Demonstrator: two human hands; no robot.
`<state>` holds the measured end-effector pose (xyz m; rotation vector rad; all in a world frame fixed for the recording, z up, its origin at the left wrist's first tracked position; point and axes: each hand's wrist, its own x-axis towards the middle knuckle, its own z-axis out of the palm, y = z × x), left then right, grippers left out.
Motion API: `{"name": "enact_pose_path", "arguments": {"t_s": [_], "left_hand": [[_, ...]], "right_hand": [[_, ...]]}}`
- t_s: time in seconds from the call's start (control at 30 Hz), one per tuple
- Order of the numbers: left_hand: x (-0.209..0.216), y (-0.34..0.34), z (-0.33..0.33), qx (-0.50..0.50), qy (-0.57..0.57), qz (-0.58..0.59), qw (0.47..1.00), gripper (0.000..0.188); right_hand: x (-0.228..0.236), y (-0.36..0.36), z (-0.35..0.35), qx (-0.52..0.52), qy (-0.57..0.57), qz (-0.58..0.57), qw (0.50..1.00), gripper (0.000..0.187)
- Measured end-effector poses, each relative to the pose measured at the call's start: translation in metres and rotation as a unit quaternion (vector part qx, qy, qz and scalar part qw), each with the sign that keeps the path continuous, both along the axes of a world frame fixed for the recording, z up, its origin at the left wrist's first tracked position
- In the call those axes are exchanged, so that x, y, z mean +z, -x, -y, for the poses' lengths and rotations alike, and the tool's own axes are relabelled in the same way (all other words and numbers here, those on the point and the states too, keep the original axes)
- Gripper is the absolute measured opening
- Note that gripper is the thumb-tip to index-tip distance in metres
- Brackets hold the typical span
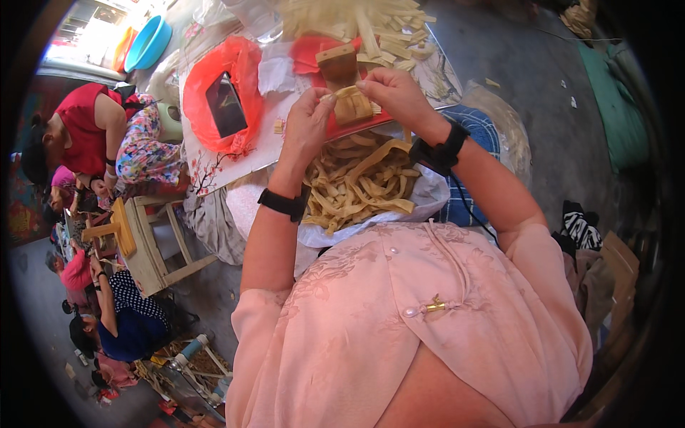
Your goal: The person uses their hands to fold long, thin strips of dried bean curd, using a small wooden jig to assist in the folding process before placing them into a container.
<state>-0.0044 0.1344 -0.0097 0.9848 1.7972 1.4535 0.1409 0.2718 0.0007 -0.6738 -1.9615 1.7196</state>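
My left hand (308, 118) and my right hand (392, 93) both pinch a pale tan strip (345, 92), stretched between them. It lies across the near part of a small wooden tool (337, 60), whose upright block stands just beyond my fingers at the table's edge. What the strip is made of I cannot tell. Below my hands, many long, limp tan strips (357, 175) lie tangled in a white bag (432, 191) on my lap. A heap of short, flat pale pieces (403, 36) covers the far part of the table.
On the table, a dark phone (225, 105) rests on a red plastic bag (246, 57), beside crumpled white paper (275, 68). A wooden stool (160, 246) stands at the left. Several people sit or bend there. A blue basin (148, 43) is at the far left.
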Motion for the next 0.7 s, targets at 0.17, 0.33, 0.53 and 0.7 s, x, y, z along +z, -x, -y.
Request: {"name": "enact_pose_path", "arguments": {"t_s": [0.17, 0.33, 0.53, 0.7], "left_hand": [[0.003, -0.007, 0.005, 0.014, 0.124, -0.197, 0.972, 0.025], [0.014, -0.014, 0.032, 0.030, 0.022, 0.255, 0.966, 0.027], [0.010, -0.035, 0.036, 0.030, -0.138, 0.399, 0.906, 0.031], [0.019, -0.055, 0.040, 0.003, -0.106, 0.339, 0.935, 0.023]], "right_hand": [[-0.023, -0.005, -0.003, -0.024, -0.180, 0.102, 0.978, 0.030], [0.002, -0.021, 0.019, -0.011, -0.035, 0.031, 0.999, 0.028], [0.013, -0.023, 0.060, 0.123, 0.244, -0.004, 0.962, 0.022], [0.021, -0.032, 0.077, 0.111, 0.329, 0.010, 0.938, 0.026]]}}
